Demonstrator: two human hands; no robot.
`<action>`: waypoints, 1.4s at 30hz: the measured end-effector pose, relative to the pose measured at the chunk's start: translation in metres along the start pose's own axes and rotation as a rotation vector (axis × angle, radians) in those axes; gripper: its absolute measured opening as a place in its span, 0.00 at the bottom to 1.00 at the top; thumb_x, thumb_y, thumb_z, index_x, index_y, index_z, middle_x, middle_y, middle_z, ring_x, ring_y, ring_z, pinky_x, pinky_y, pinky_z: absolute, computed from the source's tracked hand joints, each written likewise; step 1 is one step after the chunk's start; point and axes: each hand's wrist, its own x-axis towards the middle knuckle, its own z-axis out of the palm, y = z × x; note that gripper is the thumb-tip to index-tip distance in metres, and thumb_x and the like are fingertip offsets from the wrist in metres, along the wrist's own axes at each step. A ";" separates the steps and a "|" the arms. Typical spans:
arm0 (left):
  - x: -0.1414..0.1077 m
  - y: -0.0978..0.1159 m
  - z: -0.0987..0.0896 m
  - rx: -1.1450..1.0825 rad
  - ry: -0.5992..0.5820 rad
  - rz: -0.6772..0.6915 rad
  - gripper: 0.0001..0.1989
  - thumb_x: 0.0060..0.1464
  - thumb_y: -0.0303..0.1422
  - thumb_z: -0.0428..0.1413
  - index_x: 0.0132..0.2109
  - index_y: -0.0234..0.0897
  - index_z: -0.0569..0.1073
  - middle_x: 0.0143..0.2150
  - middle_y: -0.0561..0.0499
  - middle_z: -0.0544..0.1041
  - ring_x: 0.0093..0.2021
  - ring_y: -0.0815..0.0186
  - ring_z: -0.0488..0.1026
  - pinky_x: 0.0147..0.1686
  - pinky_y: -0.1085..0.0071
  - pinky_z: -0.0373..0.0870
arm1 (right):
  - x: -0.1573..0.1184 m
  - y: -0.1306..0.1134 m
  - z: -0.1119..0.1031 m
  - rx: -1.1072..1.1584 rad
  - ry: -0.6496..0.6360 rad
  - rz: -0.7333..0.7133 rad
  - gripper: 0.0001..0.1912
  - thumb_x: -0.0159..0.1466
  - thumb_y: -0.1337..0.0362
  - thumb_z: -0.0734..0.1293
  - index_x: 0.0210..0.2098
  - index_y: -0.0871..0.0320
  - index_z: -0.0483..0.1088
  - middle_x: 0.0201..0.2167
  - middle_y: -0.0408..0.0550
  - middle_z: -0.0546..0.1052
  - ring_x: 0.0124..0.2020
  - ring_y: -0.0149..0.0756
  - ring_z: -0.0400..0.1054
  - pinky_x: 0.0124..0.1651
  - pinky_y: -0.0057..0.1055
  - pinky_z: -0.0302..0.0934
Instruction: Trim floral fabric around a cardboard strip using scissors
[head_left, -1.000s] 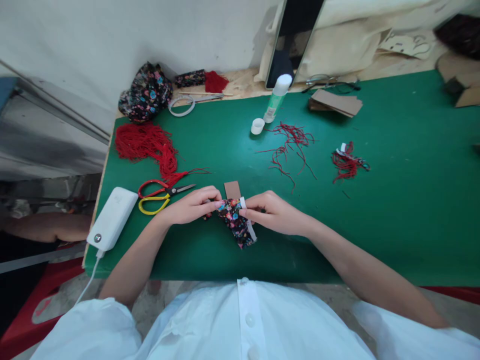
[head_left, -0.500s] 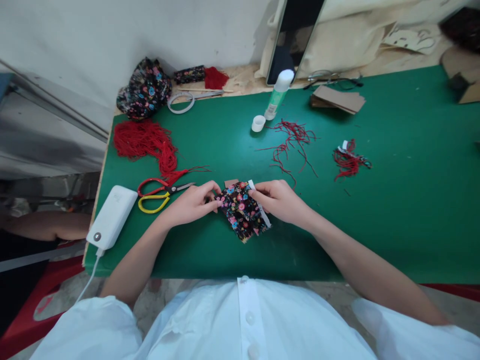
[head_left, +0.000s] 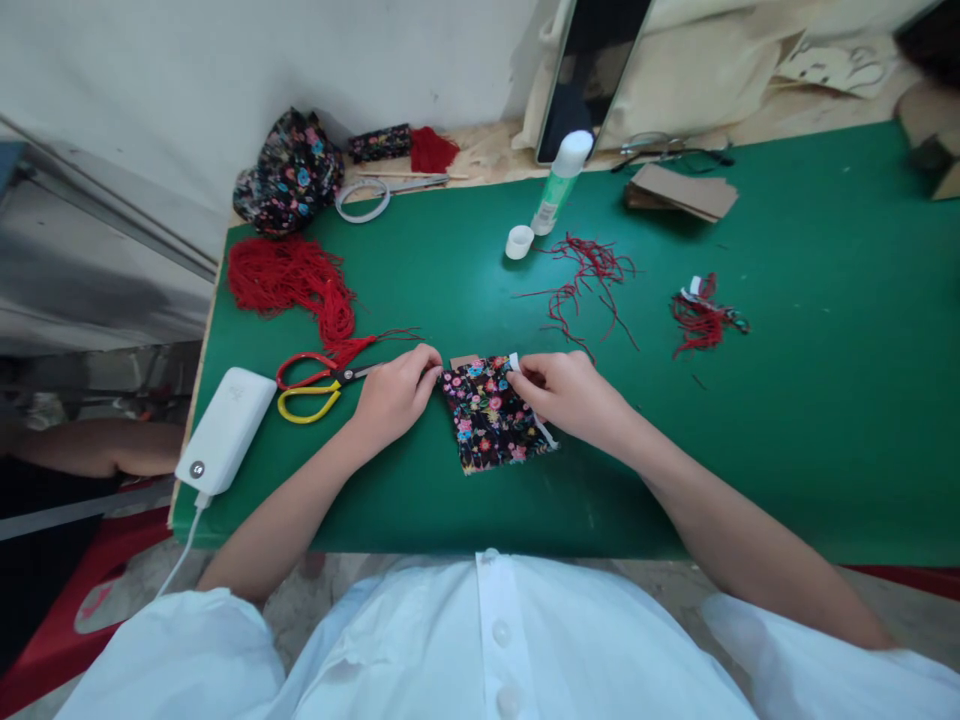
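Floral cloth (head_left: 491, 420) spreads over the green tabletop (head_left: 750, 450) just right of the scissors (head_left: 343, 377), its upper corners between two hands. Thumb and forefinger of the left hand (head_left: 397, 395), beside the scissors' blades, press together on the near corner; those of the right hand (head_left: 570, 395), farther from the scissors, pinch the other corner by a white strip (head_left: 514, 362), remaining fingers curled and partly hidden. Cardboard (head_left: 463, 361) peeks out behind the top edge. Light, equal tension should smooth the fabric without skewing it; a straight strip and knuckles well off the blades would help.
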 end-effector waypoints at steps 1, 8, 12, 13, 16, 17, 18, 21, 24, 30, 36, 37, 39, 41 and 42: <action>0.000 -0.001 0.001 -0.001 0.021 0.014 0.04 0.65 0.31 0.51 0.42 0.38 0.71 0.37 0.51 0.78 0.33 0.66 0.73 0.34 0.72 0.63 | 0.000 0.000 0.000 -0.035 0.013 0.016 0.19 0.65 0.61 0.60 0.19 0.55 0.57 0.14 0.44 0.66 0.19 0.31 0.55 0.28 0.32 0.42; 0.003 -0.005 0.006 -0.058 0.114 0.129 0.06 0.66 0.29 0.50 0.41 0.37 0.71 0.40 0.49 0.77 0.40 0.65 0.74 0.42 0.72 0.67 | -0.001 -0.002 -0.002 -0.268 0.043 0.078 0.15 0.68 0.62 0.59 0.25 0.57 0.67 0.20 0.49 0.70 0.22 0.36 0.61 0.29 0.33 0.41; 0.005 -0.007 0.009 -0.102 0.148 0.184 0.06 0.66 0.27 0.49 0.41 0.37 0.71 0.38 0.48 0.75 0.41 0.64 0.73 0.44 0.70 0.68 | -0.004 -0.004 -0.003 -0.352 0.005 0.160 0.16 0.70 0.59 0.59 0.30 0.57 0.72 0.25 0.54 0.75 0.25 0.40 0.66 0.30 0.33 0.40; 0.005 -0.008 0.010 -0.108 0.155 0.197 0.06 0.66 0.27 0.49 0.41 0.37 0.71 0.38 0.48 0.75 0.41 0.64 0.73 0.45 0.69 0.68 | -0.004 -0.004 -0.003 -0.361 0.000 0.181 0.16 0.70 0.59 0.59 0.31 0.58 0.72 0.27 0.55 0.76 0.26 0.40 0.67 0.30 0.33 0.40; 0.005 -0.007 0.010 -0.061 0.171 0.223 0.06 0.66 0.28 0.50 0.43 0.36 0.71 0.41 0.46 0.74 0.44 0.61 0.72 0.48 0.65 0.69 | -0.005 -0.006 -0.004 -0.394 -0.016 0.212 0.16 0.71 0.57 0.58 0.33 0.58 0.73 0.29 0.57 0.78 0.29 0.44 0.70 0.29 0.33 0.42; 0.005 -0.007 0.009 -0.014 0.180 0.233 0.06 0.66 0.29 0.50 0.43 0.35 0.72 0.42 0.45 0.74 0.45 0.60 0.71 0.50 0.63 0.69 | -0.005 -0.007 -0.004 -0.418 -0.025 0.213 0.17 0.71 0.57 0.58 0.34 0.58 0.73 0.30 0.57 0.78 0.30 0.45 0.72 0.29 0.33 0.42; 0.004 -0.005 0.007 0.042 0.188 0.245 0.06 0.66 0.29 0.50 0.44 0.35 0.73 0.44 0.43 0.75 0.47 0.59 0.71 0.51 0.61 0.69 | -0.005 -0.008 -0.004 -0.445 -0.037 0.210 0.17 0.71 0.57 0.57 0.35 0.58 0.73 0.31 0.57 0.79 0.32 0.46 0.73 0.29 0.33 0.43; -0.002 0.003 0.000 0.194 0.187 0.279 0.09 0.65 0.30 0.51 0.45 0.33 0.74 0.48 0.40 0.76 0.51 0.54 0.70 0.55 0.55 0.68 | -0.006 -0.010 -0.002 -0.519 -0.028 0.231 0.18 0.71 0.55 0.56 0.41 0.59 0.73 0.31 0.57 0.79 0.33 0.49 0.74 0.28 0.32 0.46; -0.013 0.017 -0.006 0.247 0.114 0.251 0.15 0.65 0.31 0.51 0.55 0.29 0.72 0.56 0.37 0.75 0.59 0.51 0.68 0.60 0.53 0.66 | -0.007 -0.010 0.000 -0.558 0.144 0.219 0.19 0.71 0.54 0.57 0.47 0.62 0.71 0.34 0.59 0.80 0.34 0.51 0.74 0.29 0.33 0.53; -0.038 0.033 0.004 0.312 -0.129 0.170 0.35 0.66 0.42 0.52 0.69 0.20 0.57 0.72 0.27 0.56 0.74 0.45 0.50 0.69 0.50 0.56 | -0.007 -0.002 0.010 -0.441 0.298 -0.369 0.18 0.71 0.58 0.60 0.48 0.66 0.72 0.50 0.65 0.77 0.51 0.53 0.71 0.54 0.45 0.65; -0.042 0.027 0.016 0.305 -0.204 0.128 0.39 0.67 0.46 0.49 0.72 0.21 0.49 0.75 0.27 0.47 0.76 0.45 0.43 0.71 0.48 0.52 | -0.007 0.009 0.035 -0.440 0.110 -0.505 0.36 0.73 0.50 0.57 0.69 0.73 0.55 0.72 0.67 0.55 0.73 0.54 0.47 0.70 0.51 0.53; -0.042 0.026 0.016 0.302 -0.206 0.120 0.39 0.67 0.46 0.48 0.72 0.22 0.48 0.75 0.27 0.47 0.76 0.45 0.42 0.71 0.47 0.51 | -0.007 0.011 0.038 -0.447 0.096 -0.499 0.37 0.73 0.49 0.55 0.70 0.73 0.54 0.73 0.66 0.54 0.74 0.53 0.45 0.71 0.51 0.51; -0.041 0.026 0.015 0.305 -0.213 0.107 0.39 0.67 0.46 0.48 0.72 0.22 0.48 0.75 0.28 0.46 0.76 0.45 0.42 0.71 0.47 0.51 | -0.007 0.014 0.043 -0.447 0.088 -0.487 0.38 0.73 0.48 0.54 0.71 0.73 0.51 0.73 0.67 0.52 0.75 0.52 0.42 0.72 0.51 0.48; -0.041 0.026 0.014 0.311 -0.218 0.100 0.39 0.67 0.45 0.49 0.72 0.21 0.49 0.75 0.28 0.46 0.76 0.45 0.41 0.71 0.47 0.50 | -0.008 0.015 0.045 -0.440 0.094 -0.472 0.40 0.73 0.47 0.53 0.72 0.73 0.49 0.73 0.67 0.51 0.75 0.52 0.41 0.73 0.52 0.46; -0.040 0.026 0.014 0.311 -0.219 0.099 0.38 0.67 0.45 0.49 0.72 0.22 0.49 0.75 0.28 0.46 0.76 0.45 0.41 0.71 0.47 0.50 | -0.008 0.016 0.045 -0.439 0.101 -0.463 0.40 0.73 0.46 0.52 0.72 0.73 0.49 0.73 0.68 0.51 0.75 0.53 0.41 0.73 0.52 0.45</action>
